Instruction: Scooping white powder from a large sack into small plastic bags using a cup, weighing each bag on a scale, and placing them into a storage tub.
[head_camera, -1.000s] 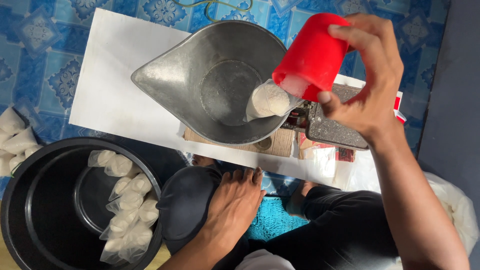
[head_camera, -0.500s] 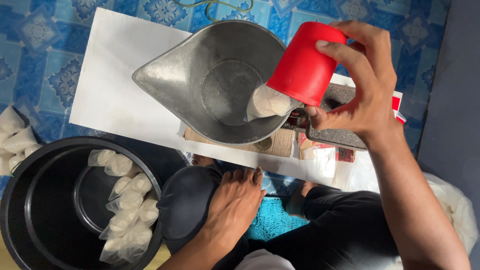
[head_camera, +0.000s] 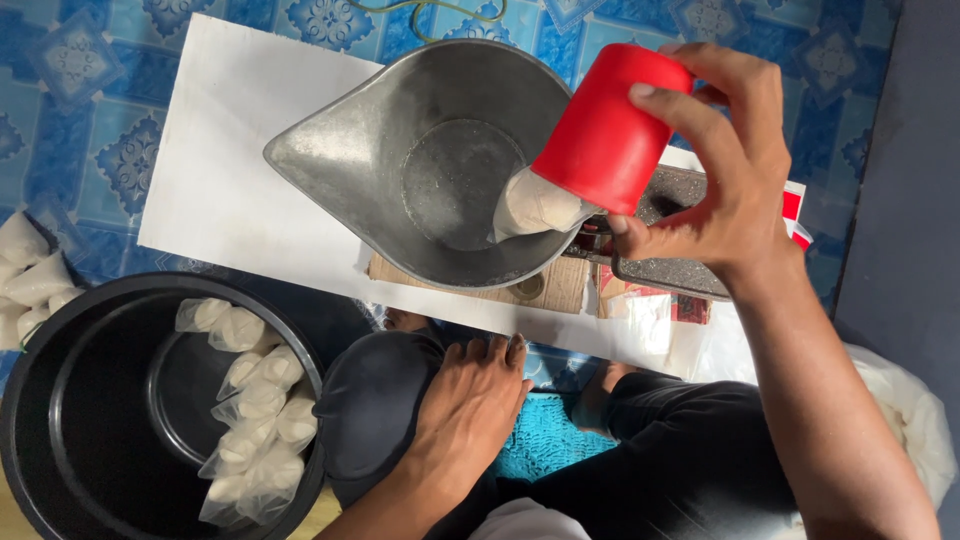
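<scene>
right hand (head_camera: 735, 190): we see it at 2 o'clock, grip pinching the red cup (head_camera: 608, 130), thumb low on one side, fingers wrapped over the other
red cup: tilted mouth-down over the scoop's rim at 1 o'clock, white powder (head_camera: 535, 205) spilling from its mouth
metal scoop (head_camera: 420, 165): big pointed pan at 12 o'clock, spout aiming to 9 o'clock, sits on a scale (head_camera: 665, 235); the powder lands on its inner wall on the 3 o'clock side
left hand (head_camera: 470, 410): at 6 o'clock, grip spread flat, palm down, holding nothing, resting on our knee (head_camera: 375, 410) in dark cloth
white board (head_camera: 220, 190): lies on the floor under the scoop, runs 10 to 4 o'clock
black tub (head_camera: 100, 430): at 8 o'clock, round, just beside the knee
small bags (head_camera: 255, 400): clear bags of white powder piled against the tub's inner wall on the 3 o'clock side
loose bags (head_camera: 30, 280): more of the same at 9 o'clock, outside the tub
floor (head_camera: 90, 90): blue patterned tiles
</scene>
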